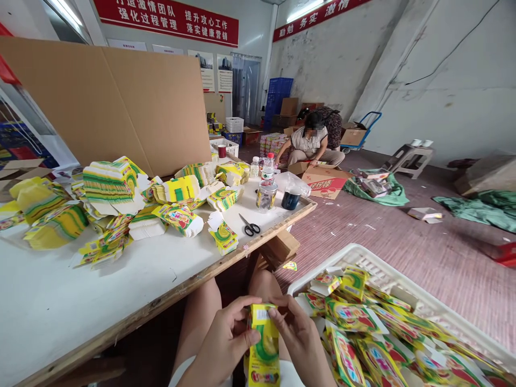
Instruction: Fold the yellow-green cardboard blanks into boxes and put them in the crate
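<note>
Over my lap I hold a small yellow and green carton point(264, 349) upright, a barcode near its top end. My left hand point(226, 338) grips its left side, thumb pressed on the front face. At the upper right edge, my right hand point(296, 333) pinches the carton with its thumb by the barcode. The fingers behind it are partly hidden. To the right, a white plastic basket point(357, 250) holds many similar cartons point(355, 317), several with loose white flaps. On the table point(100, 301) lie stacks of flattened cartons point(108, 183) and a single carton point(223, 234) near the edge.
Black scissors point(250, 228), a clear jar point(266, 196), a water bottle point(268, 169) and a dark mug point(290, 200) stand or lie on the table's right part. A large cardboard sheet point(121, 102) rises behind the stacks. Beyond, a person point(310, 140) crouches by an open box point(324, 180).
</note>
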Demonstrator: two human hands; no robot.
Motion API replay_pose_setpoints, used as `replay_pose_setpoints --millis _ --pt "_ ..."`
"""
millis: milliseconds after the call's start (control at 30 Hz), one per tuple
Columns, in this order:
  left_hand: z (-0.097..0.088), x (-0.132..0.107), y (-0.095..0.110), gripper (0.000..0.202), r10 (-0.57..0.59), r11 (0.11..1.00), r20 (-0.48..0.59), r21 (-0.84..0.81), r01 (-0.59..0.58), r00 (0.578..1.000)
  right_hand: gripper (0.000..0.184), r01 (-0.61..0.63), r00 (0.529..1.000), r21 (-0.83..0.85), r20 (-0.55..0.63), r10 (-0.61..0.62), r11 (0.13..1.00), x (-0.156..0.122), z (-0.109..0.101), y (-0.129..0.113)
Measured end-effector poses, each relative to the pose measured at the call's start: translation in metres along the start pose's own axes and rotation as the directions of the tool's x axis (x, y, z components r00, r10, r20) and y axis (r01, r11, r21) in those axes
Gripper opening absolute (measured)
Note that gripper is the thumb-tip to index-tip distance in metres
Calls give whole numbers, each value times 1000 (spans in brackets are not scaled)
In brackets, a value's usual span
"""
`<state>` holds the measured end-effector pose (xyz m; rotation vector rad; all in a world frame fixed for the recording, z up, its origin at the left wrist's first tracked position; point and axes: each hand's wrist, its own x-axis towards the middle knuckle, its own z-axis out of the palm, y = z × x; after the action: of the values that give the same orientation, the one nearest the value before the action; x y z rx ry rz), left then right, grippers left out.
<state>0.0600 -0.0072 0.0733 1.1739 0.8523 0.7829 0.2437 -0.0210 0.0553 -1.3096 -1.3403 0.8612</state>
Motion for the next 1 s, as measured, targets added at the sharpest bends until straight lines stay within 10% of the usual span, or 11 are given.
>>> replay_pose_setpoints --millis 467,667,1000 --pt "14 16 0 34 210 947 -40 257 -193 977 14 148 978 -47 -142 -153 988 -11 -10 6" --pt "-40 61 -36 61 549 524 -93 813 -255 831 26 23 637 -574 -623 -454 819 -4 -47 -2" --pt "-79 88 -56 50 610 355 -114 924 -142 784 14 157 826 -386 -453 -335 909 -6 -18 15"
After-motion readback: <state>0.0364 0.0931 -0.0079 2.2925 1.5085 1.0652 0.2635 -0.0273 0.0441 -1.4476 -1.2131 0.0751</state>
